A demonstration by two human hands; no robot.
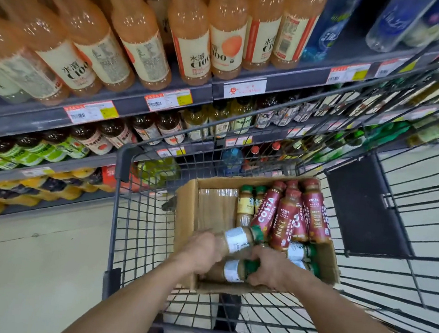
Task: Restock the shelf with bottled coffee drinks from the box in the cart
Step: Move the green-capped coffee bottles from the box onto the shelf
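Note:
An open cardboard box (185,211) sits in a wire shopping cart (140,239). Inside it lie several red Costa coffee bottles (288,222) and green-capped tan coffee bottles (245,207). My left hand (201,251) is closed around one green-capped bottle (240,239) lying on its side at the box's near end. Just below, my right hand (270,269) grips the capped end of a second green-capped bottle (231,270). Both hands are inside the box, close together. The box's left half is bare.
Store shelves (138,103) run along the left and top, packed with peach drink bottles (193,41), dark tea bottles (94,139) and green and yellow drinks lower down. A second cart (411,213) nests at the right. Pale floor tiles (26,268) lie to the left.

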